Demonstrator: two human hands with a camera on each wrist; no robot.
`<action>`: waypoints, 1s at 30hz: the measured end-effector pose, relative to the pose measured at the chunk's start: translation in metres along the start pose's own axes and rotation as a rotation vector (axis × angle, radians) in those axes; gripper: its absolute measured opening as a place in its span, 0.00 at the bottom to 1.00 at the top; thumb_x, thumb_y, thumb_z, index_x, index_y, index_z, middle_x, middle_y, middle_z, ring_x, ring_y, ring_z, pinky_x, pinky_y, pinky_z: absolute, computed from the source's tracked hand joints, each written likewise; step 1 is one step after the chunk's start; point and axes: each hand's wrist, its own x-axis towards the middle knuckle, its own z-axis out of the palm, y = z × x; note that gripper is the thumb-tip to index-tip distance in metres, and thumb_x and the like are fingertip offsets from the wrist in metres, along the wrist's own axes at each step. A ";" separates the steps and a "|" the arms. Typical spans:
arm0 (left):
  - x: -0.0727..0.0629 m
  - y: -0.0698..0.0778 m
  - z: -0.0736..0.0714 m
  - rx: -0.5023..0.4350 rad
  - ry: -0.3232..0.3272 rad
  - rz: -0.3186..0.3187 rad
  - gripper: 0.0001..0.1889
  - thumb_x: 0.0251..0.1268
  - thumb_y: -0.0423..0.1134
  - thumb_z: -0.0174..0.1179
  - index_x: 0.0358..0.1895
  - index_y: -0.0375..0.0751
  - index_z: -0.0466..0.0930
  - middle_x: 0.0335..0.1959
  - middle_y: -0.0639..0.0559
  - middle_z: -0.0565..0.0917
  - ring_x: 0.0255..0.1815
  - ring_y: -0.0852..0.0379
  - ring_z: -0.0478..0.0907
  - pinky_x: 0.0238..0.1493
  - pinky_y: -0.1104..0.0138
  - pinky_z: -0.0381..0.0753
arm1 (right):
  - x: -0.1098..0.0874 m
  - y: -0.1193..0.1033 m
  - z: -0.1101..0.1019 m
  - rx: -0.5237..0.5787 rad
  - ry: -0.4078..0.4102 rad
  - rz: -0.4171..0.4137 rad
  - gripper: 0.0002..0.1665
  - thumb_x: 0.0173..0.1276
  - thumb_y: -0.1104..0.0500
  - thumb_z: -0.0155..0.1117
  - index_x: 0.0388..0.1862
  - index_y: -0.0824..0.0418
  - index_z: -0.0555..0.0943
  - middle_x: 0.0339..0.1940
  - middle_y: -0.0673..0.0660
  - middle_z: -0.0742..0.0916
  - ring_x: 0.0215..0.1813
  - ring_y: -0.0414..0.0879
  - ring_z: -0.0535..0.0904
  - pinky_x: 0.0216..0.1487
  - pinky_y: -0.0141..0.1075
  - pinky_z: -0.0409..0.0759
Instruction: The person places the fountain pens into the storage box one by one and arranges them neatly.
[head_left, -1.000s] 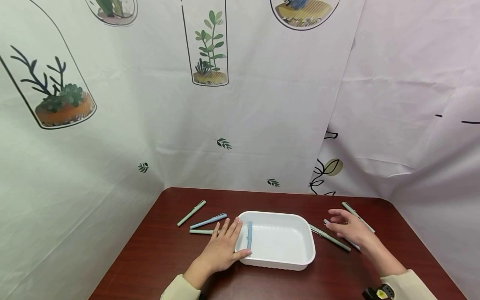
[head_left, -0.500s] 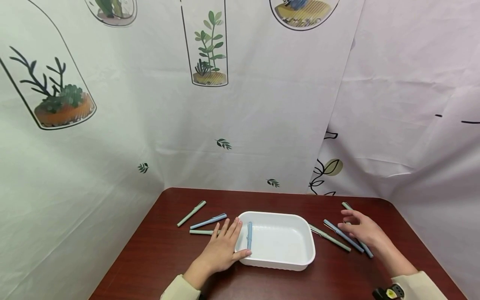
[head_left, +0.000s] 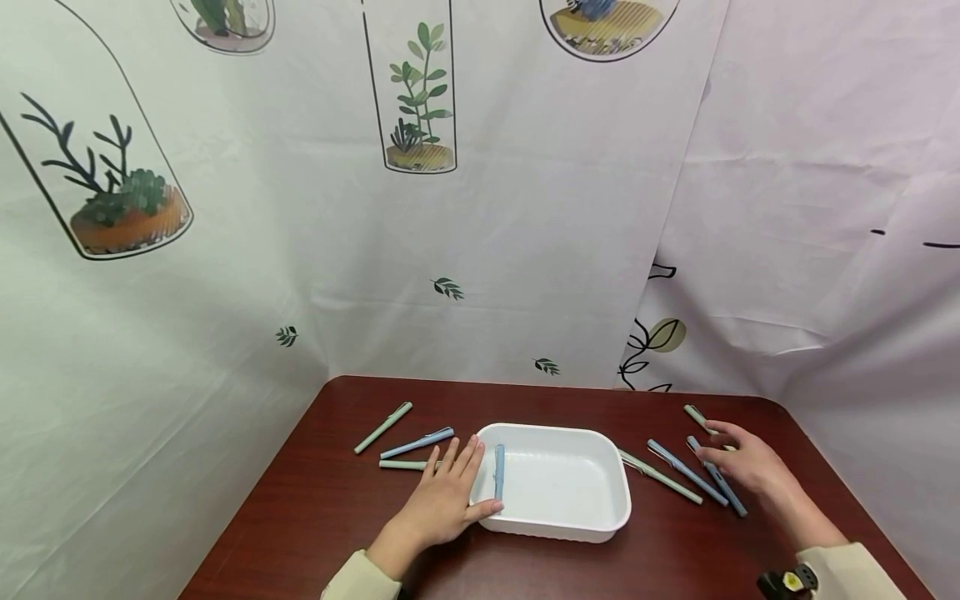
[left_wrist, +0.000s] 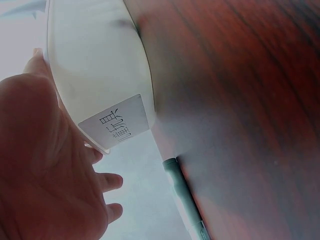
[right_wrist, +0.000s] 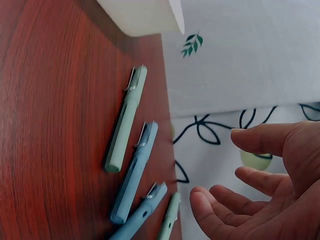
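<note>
My left hand [head_left: 442,496] lies over the left end of a white plastic box [head_left: 558,531], its fingers spread and straight and the thumb over the rim. One light blue pen [head_left: 499,471] is in the box along that end. To the right, my right hand [head_left: 757,462] hovers above the pens with relaxed, parted fingers and grips nothing. Closest under its fingertips is a blue pen [head_left: 723,483]; a green pen [head_left: 695,412] behind is partly covered by the hand. Another blue pen [right_wrist: 135,172] and a green pen [right_wrist: 126,125] lie nearer the box.
Left of the box lie a green pen [head_left: 383,427], a blue pen [head_left: 417,443] and another green pen [head_left: 401,464], partly behind the left hand. The dark red table [head_left: 300,517] meets a printed white cloth [head_left: 480,333] at the back and sides.
My right hand has shifted right and a little toward me, from over the nearer blue pen to the farther one, uncovering both. The left hand and the box have stayed still.
</note>
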 end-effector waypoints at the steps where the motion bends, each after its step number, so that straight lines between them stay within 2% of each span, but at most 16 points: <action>1: 0.000 0.000 0.000 0.000 0.000 0.000 0.48 0.70 0.68 0.52 0.80 0.38 0.54 0.82 0.43 0.56 0.81 0.35 0.52 0.76 0.38 0.48 | 0.001 0.002 -0.001 0.000 0.003 0.005 0.43 0.75 0.51 0.63 0.77 0.73 0.58 0.68 0.80 0.69 0.54 0.63 0.82 0.48 0.47 0.82; 4: 0.000 0.000 0.000 -0.002 -0.001 -0.002 0.48 0.70 0.69 0.52 0.80 0.38 0.54 0.82 0.43 0.56 0.81 0.35 0.52 0.76 0.38 0.48 | 0.004 0.006 -0.003 -0.022 0.021 0.016 0.44 0.75 0.50 0.62 0.77 0.73 0.57 0.70 0.81 0.67 0.56 0.67 0.79 0.50 0.50 0.80; 8: 0.000 0.000 0.000 -0.002 -0.002 -0.004 0.48 0.70 0.69 0.52 0.81 0.38 0.54 0.82 0.43 0.56 0.81 0.35 0.51 0.76 0.38 0.48 | 0.008 0.014 -0.005 -0.049 0.044 0.010 0.44 0.75 0.48 0.61 0.77 0.73 0.57 0.72 0.81 0.65 0.66 0.77 0.67 0.57 0.61 0.73; 10: 0.000 0.000 0.000 -0.001 -0.001 -0.004 0.48 0.70 0.69 0.51 0.81 0.38 0.54 0.82 0.43 0.56 0.81 0.35 0.51 0.76 0.38 0.48 | 0.011 0.019 -0.006 -0.067 0.061 -0.007 0.44 0.74 0.49 0.62 0.76 0.73 0.57 0.71 0.81 0.65 0.68 0.78 0.63 0.58 0.64 0.71; 22: -0.001 0.001 -0.001 0.005 -0.004 -0.002 0.48 0.70 0.70 0.50 0.80 0.37 0.54 0.82 0.43 0.57 0.81 0.35 0.52 0.76 0.38 0.49 | 0.028 0.050 -0.009 -0.187 0.139 -0.044 0.41 0.74 0.53 0.62 0.73 0.76 0.58 0.67 0.83 0.68 0.65 0.79 0.66 0.58 0.67 0.69; 30: 0.000 0.001 -0.002 0.005 0.002 0.003 0.47 0.70 0.68 0.51 0.80 0.37 0.54 0.81 0.43 0.57 0.80 0.34 0.52 0.76 0.38 0.48 | 0.039 0.063 -0.010 -0.243 0.180 -0.077 0.39 0.73 0.55 0.62 0.71 0.78 0.61 0.64 0.85 0.70 0.62 0.79 0.69 0.55 0.67 0.70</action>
